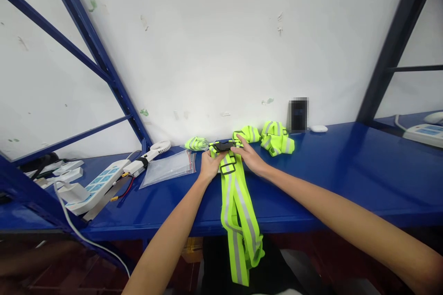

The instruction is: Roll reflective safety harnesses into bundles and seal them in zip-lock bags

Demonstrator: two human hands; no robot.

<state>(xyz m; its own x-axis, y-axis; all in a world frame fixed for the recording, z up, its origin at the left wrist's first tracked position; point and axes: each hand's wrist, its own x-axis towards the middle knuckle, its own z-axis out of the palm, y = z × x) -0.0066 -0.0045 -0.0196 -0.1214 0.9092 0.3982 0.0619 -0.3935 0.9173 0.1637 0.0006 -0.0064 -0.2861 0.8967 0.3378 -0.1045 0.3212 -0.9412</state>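
Observation:
Between my two hands is a neon-yellow reflective strap [245, 196] with grey stripes. Its long loops hang over the table's front edge. My left hand [209, 165] is closed on the strap at the left end of a black buckle [224, 146]. At the buckle's right end, my right hand [253, 157] grips the strap with its thumb and fingers. A black slider [228, 166] sits on the webbing just below the buckle. Behind my hands lie more bundled reflective straps [278, 139], and a smaller bundle [196, 143] is to their left.
Clear plastic bags [169, 169] lie left of my hands, near a white handheld fan [160, 147] and a power strip [100, 186]. A dark, blurred-out object [298, 115] leans against the wall beside a white oval item [319, 128]. Blue frame posts [114, 80] border the blue table [332, 170].

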